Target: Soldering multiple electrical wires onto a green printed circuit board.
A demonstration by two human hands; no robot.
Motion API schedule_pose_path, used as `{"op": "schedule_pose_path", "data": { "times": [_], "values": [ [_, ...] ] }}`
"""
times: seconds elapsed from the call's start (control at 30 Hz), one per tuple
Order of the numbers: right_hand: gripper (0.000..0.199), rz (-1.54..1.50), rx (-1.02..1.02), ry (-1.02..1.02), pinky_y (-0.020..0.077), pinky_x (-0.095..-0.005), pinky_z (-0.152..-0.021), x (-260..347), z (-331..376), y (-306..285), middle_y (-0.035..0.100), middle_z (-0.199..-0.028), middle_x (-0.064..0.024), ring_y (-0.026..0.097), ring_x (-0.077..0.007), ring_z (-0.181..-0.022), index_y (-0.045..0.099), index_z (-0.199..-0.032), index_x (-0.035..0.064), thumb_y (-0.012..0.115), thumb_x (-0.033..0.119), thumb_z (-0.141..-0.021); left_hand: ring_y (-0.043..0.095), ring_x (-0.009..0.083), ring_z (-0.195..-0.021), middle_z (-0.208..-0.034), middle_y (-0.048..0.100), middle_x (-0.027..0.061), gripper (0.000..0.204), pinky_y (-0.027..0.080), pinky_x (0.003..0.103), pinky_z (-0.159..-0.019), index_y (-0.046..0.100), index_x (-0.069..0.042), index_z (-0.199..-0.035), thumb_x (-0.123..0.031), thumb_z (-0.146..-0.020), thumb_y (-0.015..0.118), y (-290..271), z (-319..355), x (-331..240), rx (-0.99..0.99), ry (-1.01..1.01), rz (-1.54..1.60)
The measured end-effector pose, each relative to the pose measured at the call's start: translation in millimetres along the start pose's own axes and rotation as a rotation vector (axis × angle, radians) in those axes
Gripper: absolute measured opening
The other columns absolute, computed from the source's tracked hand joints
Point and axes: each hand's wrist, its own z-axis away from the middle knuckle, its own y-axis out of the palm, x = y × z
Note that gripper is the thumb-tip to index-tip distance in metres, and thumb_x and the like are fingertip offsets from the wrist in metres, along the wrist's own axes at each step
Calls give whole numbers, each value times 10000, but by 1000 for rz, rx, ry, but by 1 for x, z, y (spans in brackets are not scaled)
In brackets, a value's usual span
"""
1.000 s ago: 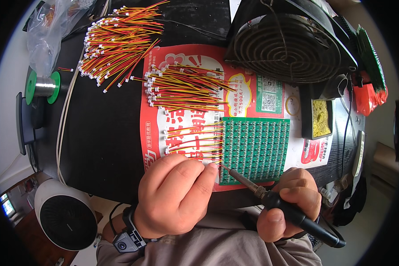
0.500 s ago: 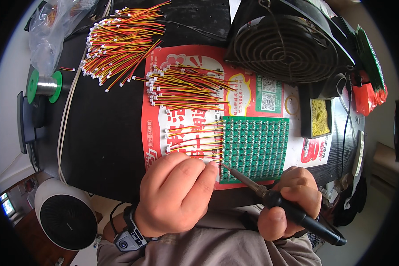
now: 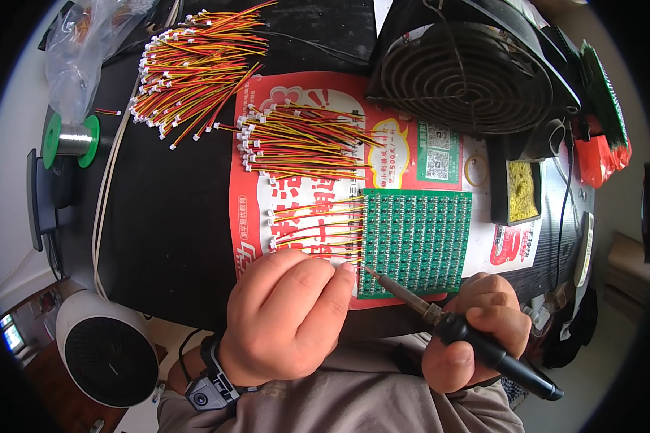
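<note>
Just beside left fingers (image 3: 332,297), green board (image 3: 419,242)

- Black table (image 3: 173,231)
- Red-and-white printed sheet (image 3: 237,213), lying flat on the table
- Green circuit board (image 3: 415,242), flat on the sheet
- Smaller bundle of red-and-yellow leads (image 3: 303,148), on the sheet beyond the board
- Larger pile of similar leads (image 3: 198,72), directly on the table, far left
- Pale cable (image 3: 104,191), running along the left side
- Black fan (image 3: 477,94) with a round grille, far right

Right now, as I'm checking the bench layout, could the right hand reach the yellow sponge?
Probably yes: only printed paper and tabletop appear between the right hand, gripping the soldering iron, and the yellow sponge in its black tray.
</note>
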Motion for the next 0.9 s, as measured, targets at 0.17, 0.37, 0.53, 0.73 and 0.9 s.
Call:
{"op": "schedule_pose_path", "data": {
  "times": [0.17,0.37,0.53,0.73,0.9],
  "values": [
    [355,-15,-4,-1,405,-302,-446,0,0,0,516,-636,-66,488,-171,-497,527,-928,-8,751,191,-738,570,270,-629,-751,581,118,251,480,345,-551,687,76,-835,111,-588,668,0,1,-1,-4,-1,4],
    [351,-15,-66,-13,391,-309,-450,2,2,2,518,-637,-80,472,-173,-493,519,-948,-13,732,178,-745,581,279,-673,-802,594,121,232,490,349,-588,689,61,-862,103,-635,670,-6,-4,-4,21,-7,-3],
    [326,-18,-72,-51,389,-310,-451,-1,2,2,524,-627,-86,473,-177,-494,520,-947,-18,710,153,-745,593,293,-713,-819,607,119,191,482,372,-606,672,21,-853,91,-676,678,-31,-12,1,-59,-52,-163],
    [273,-4,-118,-30,393,-305,-456,0,3,5,541,-616,-98,481,-183,-492,532,-912,-31,689,115,-743,630,226,-704,-825,645,126,137,489,303,-616,667,23,-882,45,-753,708,-45,-39,31,24,-281,-155],
    [268,12,-102,-28,408,-303,-463,0,2,3,556,-625,-108,491,-191,-491,535,-917,-29,689,103,-744,609,205,-661,-820,621,111,118,487,298,-598,659,25,-861,49,-757,708,-28,-38,41,45,-335,-85]
  ]
}}
